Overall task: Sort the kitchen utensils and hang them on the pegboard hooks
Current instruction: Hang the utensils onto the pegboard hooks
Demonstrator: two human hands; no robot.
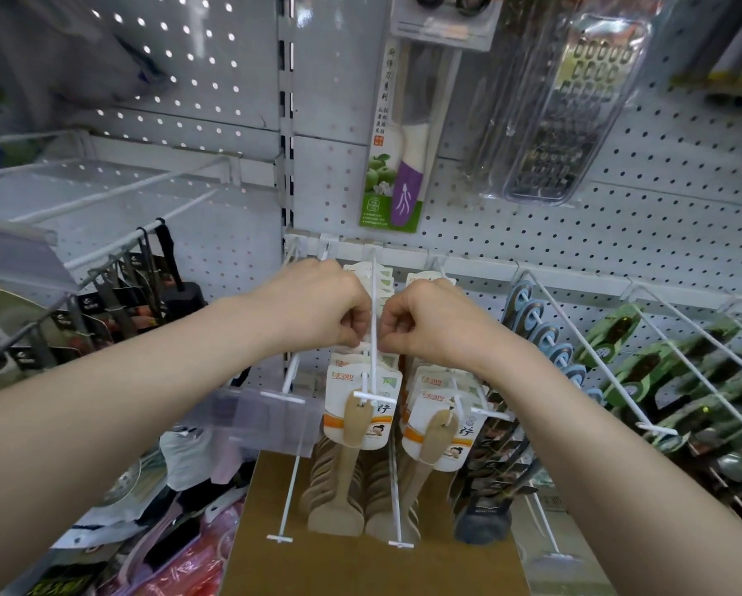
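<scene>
Curled fingertips (354,333) of the left hand (317,303) and right hand (429,320) seem to pinch the spoon cards (363,363) on either side of the white hook (374,294), midway along it. A slipped pinch or a hard tug could tear a card's hole and drop its wooden spoon. The cards' red logo is too blurred to read, while the knife pack (397,165) on the pegboard (619,234) shows vertical Chinese characters.

brown cardboard (360,552) low centre | clear label holder (270,412) over its left corner | white plastic bag (188,460) left | red packet (180,569) bottom left
</scene>
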